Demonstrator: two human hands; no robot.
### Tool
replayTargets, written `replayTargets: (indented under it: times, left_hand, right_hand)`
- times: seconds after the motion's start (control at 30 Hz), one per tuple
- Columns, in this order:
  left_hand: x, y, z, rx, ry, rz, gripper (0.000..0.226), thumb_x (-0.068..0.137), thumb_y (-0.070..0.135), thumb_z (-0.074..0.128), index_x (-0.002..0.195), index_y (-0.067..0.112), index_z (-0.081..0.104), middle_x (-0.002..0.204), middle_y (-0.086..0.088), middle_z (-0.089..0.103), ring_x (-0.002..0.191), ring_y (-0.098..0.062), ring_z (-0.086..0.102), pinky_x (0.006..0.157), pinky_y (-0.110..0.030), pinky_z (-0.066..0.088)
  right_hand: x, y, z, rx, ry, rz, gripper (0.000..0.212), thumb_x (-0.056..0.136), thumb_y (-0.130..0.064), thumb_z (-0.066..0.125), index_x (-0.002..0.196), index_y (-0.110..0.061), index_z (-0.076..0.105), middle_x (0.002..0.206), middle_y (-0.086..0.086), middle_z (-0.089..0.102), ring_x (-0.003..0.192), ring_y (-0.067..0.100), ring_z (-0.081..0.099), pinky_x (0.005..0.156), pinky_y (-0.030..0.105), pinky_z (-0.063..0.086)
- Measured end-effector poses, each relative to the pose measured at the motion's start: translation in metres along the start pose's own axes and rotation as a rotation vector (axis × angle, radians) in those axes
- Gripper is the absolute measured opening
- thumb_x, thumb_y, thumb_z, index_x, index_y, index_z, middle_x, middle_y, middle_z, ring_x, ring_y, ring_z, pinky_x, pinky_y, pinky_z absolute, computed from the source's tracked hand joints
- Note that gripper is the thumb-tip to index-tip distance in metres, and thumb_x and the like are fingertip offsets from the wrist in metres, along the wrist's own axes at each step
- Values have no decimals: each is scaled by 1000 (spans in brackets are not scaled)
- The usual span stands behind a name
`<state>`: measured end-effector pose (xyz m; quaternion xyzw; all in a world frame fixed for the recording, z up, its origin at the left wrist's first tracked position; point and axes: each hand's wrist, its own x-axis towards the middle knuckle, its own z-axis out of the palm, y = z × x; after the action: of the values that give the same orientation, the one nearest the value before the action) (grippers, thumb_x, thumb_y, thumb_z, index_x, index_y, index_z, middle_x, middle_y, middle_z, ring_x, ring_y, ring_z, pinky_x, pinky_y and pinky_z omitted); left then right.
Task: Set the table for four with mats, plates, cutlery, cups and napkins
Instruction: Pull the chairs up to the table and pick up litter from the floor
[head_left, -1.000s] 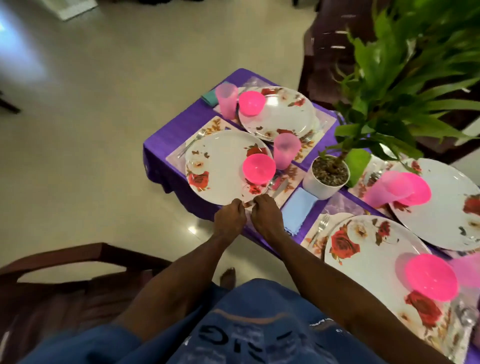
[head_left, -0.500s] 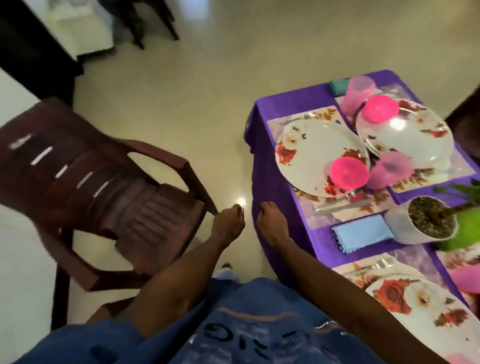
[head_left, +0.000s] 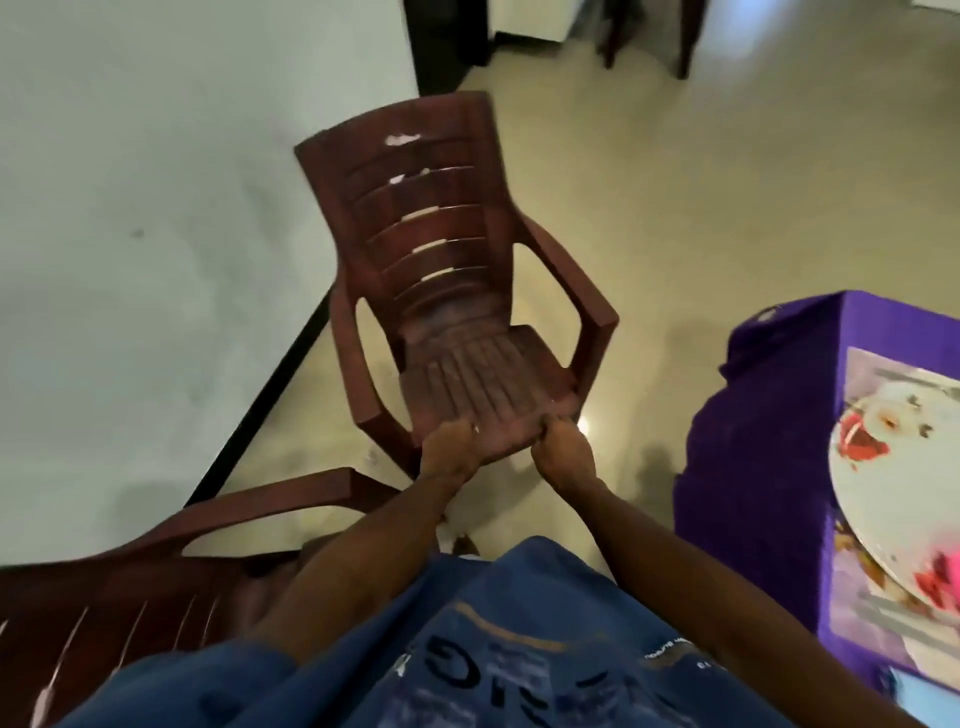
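Note:
A brown plastic armchair (head_left: 457, 291) stands on the floor straight ahead, facing me. My left hand (head_left: 448, 453) and my right hand (head_left: 563, 457) sit side by side at the front edge of its seat, fingers curled on that edge. At the right edge of the view is a corner of the table under a purple cloth (head_left: 769, 415). On it lies a floral mat (head_left: 872, 374) with a white rose-patterned plate (head_left: 893, 493), blurred. A corner of a blue napkin (head_left: 930, 696) shows at the bottom right. No cups or cutlery are in view.
A second brown plastic chair (head_left: 156, 597) is close by at the lower left, next to my left arm. A pale wall (head_left: 156, 208) with a dark skirting runs along the left. Dark furniture legs (head_left: 644, 31) stand at the far top.
The view swung left, away from the set table and onto the chair. My hands left the mat at the table edge and now lie at the chair seat's front edge.

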<state>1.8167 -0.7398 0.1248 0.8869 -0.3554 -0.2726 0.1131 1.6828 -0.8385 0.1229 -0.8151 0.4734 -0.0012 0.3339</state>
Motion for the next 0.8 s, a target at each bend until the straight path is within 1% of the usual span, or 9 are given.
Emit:
replayTargets:
  times: [0.07,0.13,0.27,0.33,0.4,0.53,0.6,0.7,0.8]
  left_hand:
    - [3,-27,-15,-42,19,-78,29,97,31,47,106,8,61,104,-12,67,97,-32,63,81,-39,51]
    - [4,-52,-22,-57,18,-116,27,97,29,45,104,9,61,101,-11,68,94,-31,65,79,-38,53]
    - [-8,-82,-26,-81,74,-168,27,99,24,41,110,7,59,103,-14,67,95,-34,64,79,-39,49]
    - [-18,-90,-26,-102,99,-193,28,101,24,39,112,7,58,102,-13,67,94,-33,64,79,-39,50]
    - [-28,-97,-18,-121,110,-239,27,101,24,38,110,7,57,102,-12,66,93,-32,64,80,-39,52]
    - [-58,-97,1,-150,127,-321,25,99,20,39,109,7,56,102,-17,67,93,-37,64,79,-43,53]
    - [-79,-90,10,-168,136,-339,21,97,19,40,105,8,56,102,-17,67,94,-38,64,78,-42,51]
    - [-124,-80,31,-204,159,-386,23,95,26,45,108,12,58,106,-16,67,98,-38,64,81,-41,50]
    - [-171,-79,52,-213,160,-459,28,97,33,46,109,12,60,107,-15,67,97,-36,64,83,-40,52]
  right_hand:
    - [15,-28,13,-33,-63,-37,15,93,-14,45,101,-11,58,95,8,65,84,27,63,70,31,49]
    - [26,-53,27,-54,-106,-77,14,93,-12,46,98,-10,59,93,8,64,81,24,61,69,29,45]
    - [27,-82,50,-105,-166,-160,16,93,-10,47,98,-5,62,89,8,62,83,26,61,68,26,40]
    - [20,-90,57,-136,-206,-201,15,95,-11,49,98,-4,62,88,7,59,78,20,55,67,24,36]
    - [11,-90,61,-171,-229,-247,14,96,-11,50,98,-5,63,90,7,61,77,18,52,68,25,38]
    - [-12,-74,68,-159,-272,-298,14,92,-9,50,92,-6,64,90,12,66,84,27,63,72,31,49]
    - [-27,-66,68,-168,-298,-312,16,90,-8,48,94,-5,63,93,13,66,86,29,63,74,33,49]
    - [-58,-49,72,-171,-335,-365,19,91,-8,47,99,-3,64,100,15,66,91,31,62,76,32,46]
    - [-92,-39,74,-178,-382,-412,19,90,-10,48,99,-3,63,105,18,64,99,34,60,84,38,47]
